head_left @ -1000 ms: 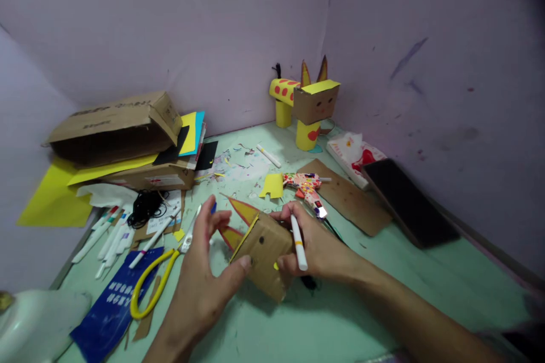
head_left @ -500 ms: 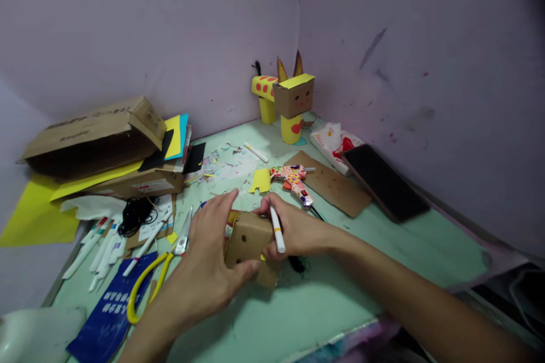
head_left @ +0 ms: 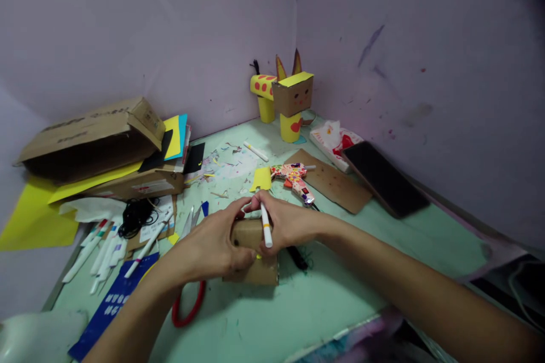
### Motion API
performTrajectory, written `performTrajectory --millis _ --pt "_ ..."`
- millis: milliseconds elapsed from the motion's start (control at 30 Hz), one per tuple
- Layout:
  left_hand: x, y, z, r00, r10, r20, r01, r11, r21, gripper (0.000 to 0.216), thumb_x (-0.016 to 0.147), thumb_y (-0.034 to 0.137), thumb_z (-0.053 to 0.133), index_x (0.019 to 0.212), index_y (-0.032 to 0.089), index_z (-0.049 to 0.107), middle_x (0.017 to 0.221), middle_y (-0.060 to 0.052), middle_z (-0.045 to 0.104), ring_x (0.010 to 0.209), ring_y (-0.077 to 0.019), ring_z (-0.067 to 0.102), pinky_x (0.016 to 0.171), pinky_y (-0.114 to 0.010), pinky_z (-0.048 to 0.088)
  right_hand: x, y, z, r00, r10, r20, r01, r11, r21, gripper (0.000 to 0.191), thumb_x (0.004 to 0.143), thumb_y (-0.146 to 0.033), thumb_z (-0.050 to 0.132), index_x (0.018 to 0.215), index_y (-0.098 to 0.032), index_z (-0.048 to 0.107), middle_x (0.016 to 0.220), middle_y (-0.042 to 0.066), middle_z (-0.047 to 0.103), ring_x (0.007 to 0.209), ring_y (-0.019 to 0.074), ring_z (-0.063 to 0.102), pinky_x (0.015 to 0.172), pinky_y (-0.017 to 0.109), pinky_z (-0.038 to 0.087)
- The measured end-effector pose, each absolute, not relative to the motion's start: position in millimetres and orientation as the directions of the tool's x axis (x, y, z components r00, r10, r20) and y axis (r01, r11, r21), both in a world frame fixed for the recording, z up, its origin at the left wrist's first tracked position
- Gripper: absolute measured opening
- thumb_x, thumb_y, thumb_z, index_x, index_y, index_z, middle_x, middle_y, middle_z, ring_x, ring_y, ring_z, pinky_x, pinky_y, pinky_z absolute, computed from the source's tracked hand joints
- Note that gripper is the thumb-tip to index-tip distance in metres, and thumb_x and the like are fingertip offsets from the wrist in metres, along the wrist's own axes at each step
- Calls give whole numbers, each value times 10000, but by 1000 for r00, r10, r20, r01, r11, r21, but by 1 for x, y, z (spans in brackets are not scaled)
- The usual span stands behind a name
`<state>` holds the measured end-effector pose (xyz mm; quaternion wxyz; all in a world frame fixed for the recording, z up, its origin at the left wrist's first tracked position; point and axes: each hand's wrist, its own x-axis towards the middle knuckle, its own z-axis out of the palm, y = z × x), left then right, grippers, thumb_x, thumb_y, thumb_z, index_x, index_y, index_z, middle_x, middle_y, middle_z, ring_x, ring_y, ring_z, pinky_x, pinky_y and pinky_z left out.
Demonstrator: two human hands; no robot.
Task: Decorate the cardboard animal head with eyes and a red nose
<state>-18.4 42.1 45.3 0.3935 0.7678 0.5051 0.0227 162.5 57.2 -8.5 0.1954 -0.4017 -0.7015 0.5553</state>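
Both my hands are wrapped round a small brown cardboard box on the green table. My left hand grips its left side, thumb on the front face. My right hand covers the top and also pinches a white marker that points down across the box. A yellow bit shows at the box's front. Red-handled scissors lie just under my left wrist.
A finished cardboard animal stands in the far corner. A patterned glue gun, a cardboard sheet, a dark phone, stacked boxes with coloured paper, markers, a black cord and a blue packet surround the work.
The box has been turned and lowered flat, its yellow ears now hidden under my hands. Both hands closed tighter on it. The view has shifted left, and red scissors show where yellow handles were.
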Motion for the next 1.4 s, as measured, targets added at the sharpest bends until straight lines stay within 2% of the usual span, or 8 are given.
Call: performTrajectory --millis 500,600,733,833,900,1067,1167,1400 --pt "-20 48 36 479 764 -431 721 -64 690 729 580 164 641 1298 221 524 874 41 663 694 -149 589 568 -209 442 163 57 -16 -604 779 -169 341 61 -938 603 561 -212 782 967 -255 338 735 -77 507 654 158 543 532 243 417" --pt "-20 47 35 431 788 -440 752 -44 658 706 556 180 644 1257 192 564 932 0 678 757 -185 615 607 -232 464 164 55 -18 -552 827 -111 293 68 -954 604 584 -313 824 963 -256 358 907 1 600 795 202 611 656 308 490" --pt "-21 47 34 385 805 -451 775 -16 632 617 546 216 660 1158 152 622 1026 -66 676 870 -243 632 688 -281 497 171 48 -14 -218 971 98 -22 96 -995 502 674 -523 781 916 -257 430 1197 85 626 1055 250 627 897 422 485" --pt "-23 48 31 393 792 -467 760 7 650 584 548 231 672 1126 159 634 1061 -70 675 888 -244 641 694 -279 509 181 33 -12 -50 986 158 -187 147 -971 455 861 -674 494 966 -239 576 843 44 725 682 192 681 693 356 543" --pt "-24 49 29 402 771 -494 750 32 661 572 551 238 668 1115 150 637 973 -58 692 801 -230 651 606 -263 505 186 20 -14 -28 981 194 -147 188 -971 543 876 -702 421 925 -228 681 576 7 649 468 166 569 480 297 478" --pt "-23 51 27 398 748 -532 740 81 668 568 550 253 640 1105 136 650 763 -19 678 642 -198 621 457 -233 432 184 -12 -27 -115 937 330 81 339 -937 338 949 -471 480 838 -263 721 574 3 600 520 168 551 463 276 418" --pt "-22 53 27 386 759 -524 743 81 664 520 545 263 639 1052 153 678 784 -19 681 672 -195 621 494 -236 440 174 -20 -29 -113 920 374 207 390 -897 101 849 -232 577 774 -253 642 594 -13 604 517 156 556 467 262 422" --pt "-24 55 22 397 755 -522 727 87 681 453 544 262 631 981 163 695 751 -3 659 663 -183 603 506 -241 438 164 -17 -25 -239 828 508 343 561 -753 109 741 -127 592 729 -234 605 596 2 659 488 150 610 454 250 456"
